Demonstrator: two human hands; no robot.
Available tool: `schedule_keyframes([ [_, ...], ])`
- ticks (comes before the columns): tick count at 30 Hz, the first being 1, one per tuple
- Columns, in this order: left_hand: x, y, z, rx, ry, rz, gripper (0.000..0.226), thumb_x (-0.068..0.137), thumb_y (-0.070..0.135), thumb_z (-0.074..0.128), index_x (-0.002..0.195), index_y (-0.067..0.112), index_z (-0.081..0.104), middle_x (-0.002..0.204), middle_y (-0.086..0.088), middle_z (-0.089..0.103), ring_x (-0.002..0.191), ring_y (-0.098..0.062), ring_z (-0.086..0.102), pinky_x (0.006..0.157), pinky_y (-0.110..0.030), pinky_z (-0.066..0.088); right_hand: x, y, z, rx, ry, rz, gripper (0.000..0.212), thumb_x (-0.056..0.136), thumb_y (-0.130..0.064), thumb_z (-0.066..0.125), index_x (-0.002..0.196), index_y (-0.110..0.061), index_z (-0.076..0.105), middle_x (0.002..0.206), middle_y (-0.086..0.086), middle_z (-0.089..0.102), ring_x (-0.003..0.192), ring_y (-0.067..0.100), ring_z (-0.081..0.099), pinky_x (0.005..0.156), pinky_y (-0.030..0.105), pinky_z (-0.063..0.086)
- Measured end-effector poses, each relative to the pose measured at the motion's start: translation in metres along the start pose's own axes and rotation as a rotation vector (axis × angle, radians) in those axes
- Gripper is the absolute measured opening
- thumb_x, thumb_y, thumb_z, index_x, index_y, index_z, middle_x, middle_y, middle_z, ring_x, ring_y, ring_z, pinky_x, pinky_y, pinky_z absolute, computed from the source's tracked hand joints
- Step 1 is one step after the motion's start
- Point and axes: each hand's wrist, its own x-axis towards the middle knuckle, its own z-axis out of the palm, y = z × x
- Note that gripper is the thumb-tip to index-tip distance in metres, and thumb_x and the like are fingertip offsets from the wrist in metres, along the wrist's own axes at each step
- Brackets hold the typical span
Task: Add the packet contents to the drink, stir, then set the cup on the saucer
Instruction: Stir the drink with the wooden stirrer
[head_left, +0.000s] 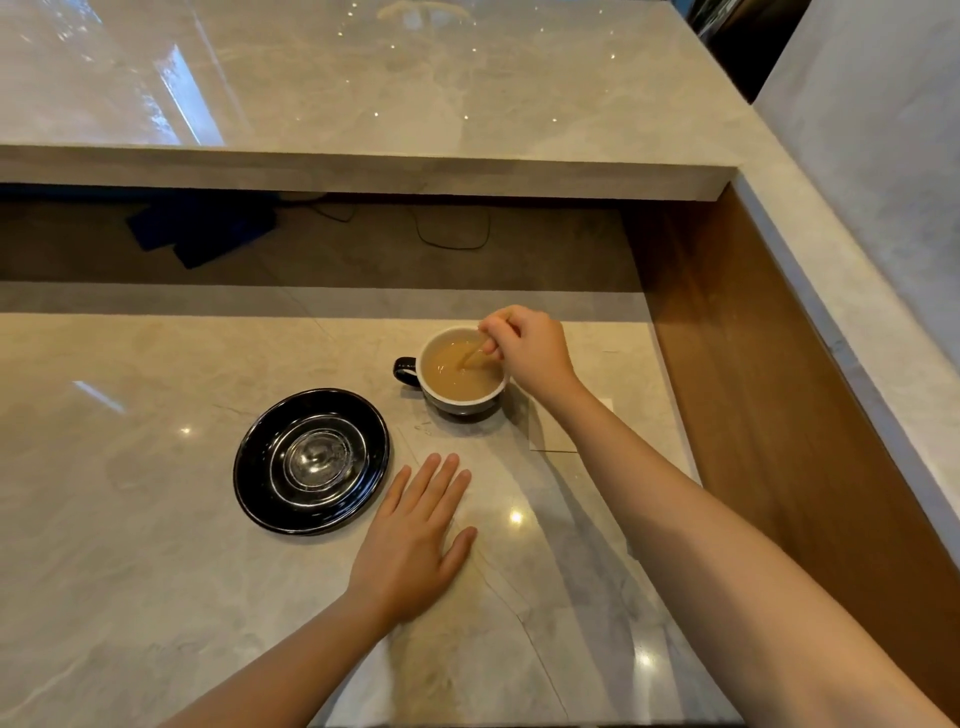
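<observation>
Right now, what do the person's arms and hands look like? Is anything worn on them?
Both arms are bare as far as the picture shows: no sleeves reach into view. The left hand has no ring, watch or glove that I can see. The right hand and its wrist also show no watch, band or glove. The nails look short and unpainted, though they are small in the picture.

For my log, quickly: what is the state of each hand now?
Left hand: open, flat on the countertop, holding nothing.
Right hand: closed on the stir stick in the cup.

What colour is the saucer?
Glossy black saucer, seen from the head view.
</observation>
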Motion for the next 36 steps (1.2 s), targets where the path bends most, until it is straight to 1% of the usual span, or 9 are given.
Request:
schedule_keyframes([
  [4, 0.001, 0.001, -0.001, -0.013, 0.001, -0.003, 0.059, 0.095, 0.05, 0.028, 0.146, 0.021, 0.024, 0.153, 0.0, 0.018, 0.142, -0.014, 0.005, 0.113, -0.035, 0.002, 0.01, 0.007, -0.004, 0.053, 0.049, 0.05, 0.02, 0.093, -0.015, 0.046, 0.09, -0.008, 0.065, 0.064, -0.004, 0.058, 0.061, 0.008, 0.054, 0.059, 0.017, 0.047],
  [7, 0.001, 0.0, 0.0, -0.023, 0.002, -0.003, 0.059, 0.095, 0.051, 0.028, 0.147, 0.022, 0.021, 0.154, 0.002, 0.014, 0.142, -0.012, 0.001, 0.113, -0.035, 0.001, 0.009, 0.01, -0.006, 0.032, 0.098, 0.036, 0.019, 0.094, -0.016, 0.046, 0.086, -0.012, 0.063, 0.064, -0.003, 0.058, 0.061, 0.008, 0.054, 0.06, 0.021, 0.047],
  [10, 0.001, 0.0, 0.0, -0.027, 0.005, -0.004, 0.059, 0.095, 0.051, 0.03, 0.146, 0.023, 0.021, 0.154, 0.002, 0.013, 0.142, -0.011, -0.001, 0.113, -0.035, 0.002, 0.005, 0.014, -0.013, -0.028, 0.15, 0.034, 0.021, 0.094, -0.016, 0.045, 0.088, -0.01, 0.064, 0.07, 0.002, 0.061, 0.063, 0.01, 0.054, 0.062, 0.025, 0.048],
  [14, 0.0, -0.001, 0.0, -0.039, 0.006, -0.002, 0.059, 0.095, 0.05, 0.032, 0.146, 0.023, 0.022, 0.154, 0.003, 0.014, 0.142, -0.011, 0.0, 0.114, -0.036, 0.002, -0.006, 0.017, -0.02, -0.096, 0.125, 0.018, 0.023, 0.093, -0.016, 0.044, 0.089, -0.008, 0.066, 0.071, 0.005, 0.063, 0.065, 0.015, 0.058, 0.066, 0.032, 0.051],
  [19, 0.0, -0.001, 0.0, -0.058, 0.004, -0.005, 0.059, 0.095, 0.05, 0.033, 0.146, 0.024, 0.022, 0.154, 0.004, 0.013, 0.142, -0.011, 0.0, 0.114, -0.035, 0.002, -0.016, 0.018, -0.013, 0.008, 0.09, 0.085, 0.023, 0.093, -0.013, 0.045, 0.084, -0.008, 0.065, 0.067, 0.005, 0.063, 0.058, 0.013, 0.055, 0.059, 0.022, 0.047],
  [24, 0.0, -0.001, 0.0, -0.055, 0.009, -0.007, 0.058, 0.095, 0.049, 0.034, 0.146, 0.023, 0.025, 0.153, 0.003, 0.017, 0.142, -0.012, 0.003, 0.113, -0.036, 0.005, -0.011, 0.02, 0.005, 0.15, 0.138, 0.158, 0.022, 0.093, -0.012, 0.047, 0.086, -0.006, 0.067, 0.061, 0.002, 0.061, 0.056, 0.01, 0.056, 0.064, 0.026, 0.05],
  [26, 0.0, -0.001, 0.0, -0.045, 0.009, -0.007, 0.058, 0.095, 0.05, 0.033, 0.146, 0.023, 0.025, 0.153, 0.003, 0.016, 0.142, -0.012, 0.002, 0.113, -0.036, 0.004, -0.006, 0.018, 0.01, 0.161, 0.172, 0.161, 0.022, 0.093, -0.012, 0.046, 0.087, -0.006, 0.067, 0.061, 0.0, 0.06, 0.056, 0.01, 0.055, 0.062, 0.023, 0.049],
  [31, -0.001, -0.002, 0.0, -0.034, 0.001, -0.006, 0.058, 0.095, 0.051, 0.031, 0.146, 0.022, 0.025, 0.154, 0.003, 0.015, 0.142, -0.013, 0.002, 0.113, -0.037, 0.004, 0.002, 0.016, 0.008, 0.111, 0.186, 0.089, 0.02, 0.093, -0.015, 0.049, 0.09, -0.007, 0.066, 0.064, -0.001, 0.06, 0.06, 0.009, 0.055, 0.061, 0.02, 0.048],
  [36, 0.0, -0.002, 0.0, -0.032, -0.001, -0.008, 0.059, 0.095, 0.051, 0.03, 0.146, 0.023, 0.024, 0.154, 0.003, 0.014, 0.142, -0.012, 0.0, 0.113, -0.037, 0.004, 0.001, 0.018, -0.004, -0.072, 0.207, -0.021, 0.022, 0.094, -0.018, 0.047, 0.093, -0.008, 0.066, 0.073, 0.003, 0.062, 0.062, 0.007, 0.054, 0.057, 0.017, 0.044],
])
